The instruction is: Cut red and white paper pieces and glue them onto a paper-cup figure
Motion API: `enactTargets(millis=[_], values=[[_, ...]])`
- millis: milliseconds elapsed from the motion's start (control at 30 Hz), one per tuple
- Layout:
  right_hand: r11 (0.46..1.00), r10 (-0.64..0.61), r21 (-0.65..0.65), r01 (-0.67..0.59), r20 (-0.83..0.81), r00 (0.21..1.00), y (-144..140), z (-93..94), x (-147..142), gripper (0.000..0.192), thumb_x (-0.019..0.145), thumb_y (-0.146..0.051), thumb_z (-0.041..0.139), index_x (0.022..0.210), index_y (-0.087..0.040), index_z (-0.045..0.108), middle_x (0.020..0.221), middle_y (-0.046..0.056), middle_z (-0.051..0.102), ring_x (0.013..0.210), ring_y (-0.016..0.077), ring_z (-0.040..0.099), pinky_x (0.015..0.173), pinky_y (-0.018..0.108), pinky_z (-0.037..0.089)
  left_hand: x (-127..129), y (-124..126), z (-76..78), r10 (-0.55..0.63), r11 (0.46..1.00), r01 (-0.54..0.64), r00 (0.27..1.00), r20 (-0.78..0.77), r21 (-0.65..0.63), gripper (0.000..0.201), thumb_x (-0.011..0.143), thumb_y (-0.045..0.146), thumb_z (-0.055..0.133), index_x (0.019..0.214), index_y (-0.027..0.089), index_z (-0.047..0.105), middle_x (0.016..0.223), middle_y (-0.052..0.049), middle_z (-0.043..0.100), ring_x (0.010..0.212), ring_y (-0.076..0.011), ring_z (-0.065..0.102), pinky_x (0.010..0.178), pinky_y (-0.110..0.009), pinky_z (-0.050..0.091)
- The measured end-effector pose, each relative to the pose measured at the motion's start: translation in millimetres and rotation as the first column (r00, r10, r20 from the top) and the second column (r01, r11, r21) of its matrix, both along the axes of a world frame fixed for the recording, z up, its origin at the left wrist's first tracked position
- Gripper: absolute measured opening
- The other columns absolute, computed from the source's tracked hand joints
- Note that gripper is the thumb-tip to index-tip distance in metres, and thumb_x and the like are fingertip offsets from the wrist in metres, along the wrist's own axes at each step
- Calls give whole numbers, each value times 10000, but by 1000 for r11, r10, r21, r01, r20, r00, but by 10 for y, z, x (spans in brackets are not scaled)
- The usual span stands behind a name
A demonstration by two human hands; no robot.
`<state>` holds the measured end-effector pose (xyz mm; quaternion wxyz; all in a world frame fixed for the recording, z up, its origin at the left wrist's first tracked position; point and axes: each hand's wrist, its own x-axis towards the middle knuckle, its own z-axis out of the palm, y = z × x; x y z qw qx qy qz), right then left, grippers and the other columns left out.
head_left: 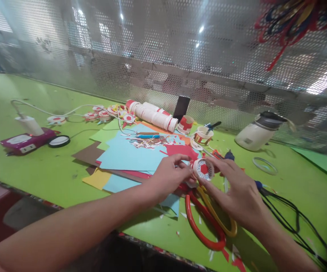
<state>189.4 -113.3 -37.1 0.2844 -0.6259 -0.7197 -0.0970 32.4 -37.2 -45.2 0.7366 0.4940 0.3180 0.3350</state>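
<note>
My left hand [170,174] and my right hand [237,190] both pinch a small paper cup [203,169] with red and white cut decoration, held on its side just above the green table [53,177]. Its round bottom faces me. Under my hands lie large scissors [205,223] with red and yellow handles. Sheets of coloured paper [132,155] in blue, red, yellow and brown are spread to the left of my hands.
A stack of paper cups [152,113] lies on its side at the back, with finished decorated cups [104,114] beside it and two upright cups [203,135]. A white jar [255,135], a purple box [24,140], black cables [290,215] and a perforated metal wall [163,56] surround the area.
</note>
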Motion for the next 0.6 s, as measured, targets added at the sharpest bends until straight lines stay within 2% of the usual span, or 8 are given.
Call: enactTargets(millis=[133, 267, 600], values=[[1000, 5, -25, -6, -42, 999, 16, -22, 19, 428, 811, -415, 575, 1190, -223, 520, 1098, 107, 611, 998, 272, 574, 847, 437, 461, 12, -9, 12, 20, 1000, -20, 998, -63, -1, 281, 726, 180, 622, 1002, 167, 573, 767, -8, 552, 568, -118, 611, 477, -217, 494], [1000, -18, -19, 17, -61, 998, 29, -52, 23, 427, 793, -430, 598, 1157, -216, 533, 1061, 102, 621, 941, 256, 589, 814, 417, 477, 25, -11, 4, 50, 997, -42, 991, -126, 66, 289, 728, 171, 616, 1015, 151, 584, 777, -8, 545, 506, -90, 573, 370, -166, 405], [992, 31, 118, -35, 42, 999, 21, -33, -11, 390, 820, -308, 583, 1186, -208, 491, 1100, 116, 568, 1014, 253, 540, 857, 418, 462, 54, 6, -122, 69, 982, -65, 997, -18, 176, 331, 718, 169, 613, 1043, 132, 561, 710, 17, 523, 539, -63, 496, 486, -179, 421]])
